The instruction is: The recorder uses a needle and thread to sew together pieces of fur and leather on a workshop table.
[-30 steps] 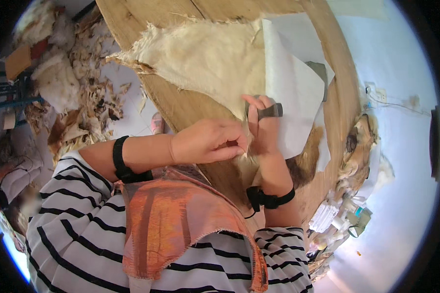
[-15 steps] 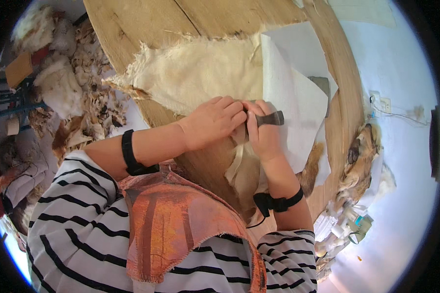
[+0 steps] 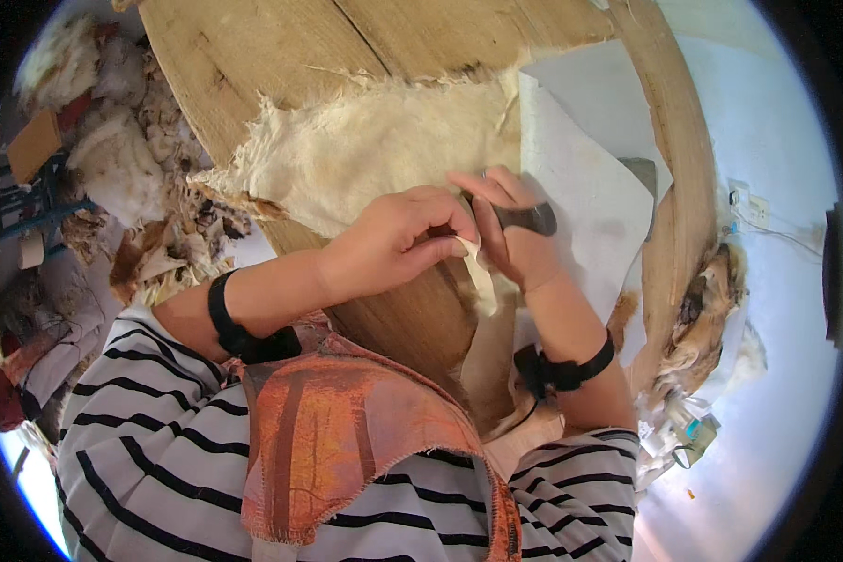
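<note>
The left hand [image 3: 393, 239] is nearly closed, its thumb and forefinger pinching the edge of a pale hide [image 3: 375, 140] near the middle of the view. The right hand [image 3: 523, 248], just beside it, is curled around a dark tool [image 3: 538, 220], whose rounded end sticks out to the right; its upper fingers are partly extended, and the tool's other end is hidden by the hands. The hide lies spread on a wooden table [image 3: 244, 47] beyond the hands, with ragged edges and its narrow tip at the left; a pale flap [image 3: 478, 276] hangs below the fingertips. A white sheet [image 3: 581, 173] lies against the hide's right side, a grey block [image 3: 641, 173] partly showing beyond it. Fur scraps [image 3: 122, 169] are heaped to the left of the table, and a brown pelt [image 3: 702, 328] lies by its right side.
</note>
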